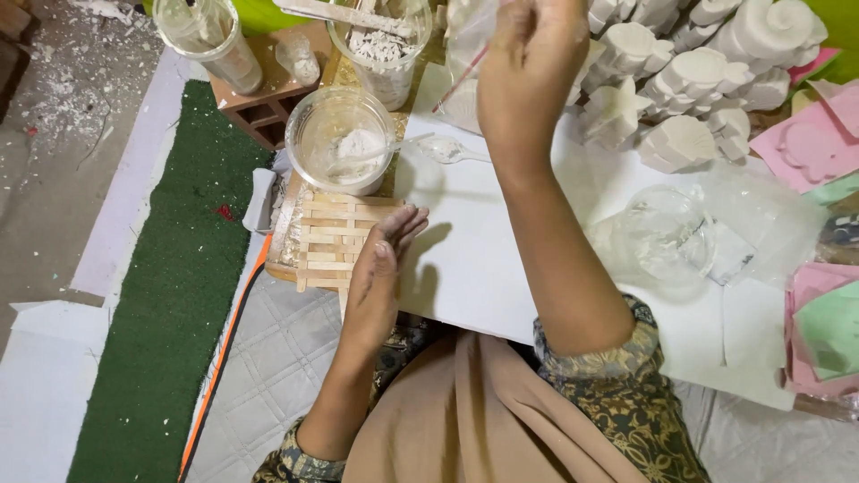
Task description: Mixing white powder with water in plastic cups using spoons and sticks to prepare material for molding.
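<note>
My left hand (380,268) rests flat, fingers together, against the right edge of a small lattice of wooden sticks (329,243), holding nothing. My right hand (528,63) is raised over the white sheet (474,259), its fingers closed on a clear plastic bag with a pink strip (465,54). A clear plastic cup holding white powder (343,139) stands just beyond the lattice. A plastic spoon (447,150) lies on the sheet beside that cup.
Several white plaster shell figures (689,76) crowd the far right. Two more clear cups (206,36) (380,45) stand at the back, with crumpled clear plastic (662,234) and pink moulds (810,148) at right. A green mat (179,295) runs along the left.
</note>
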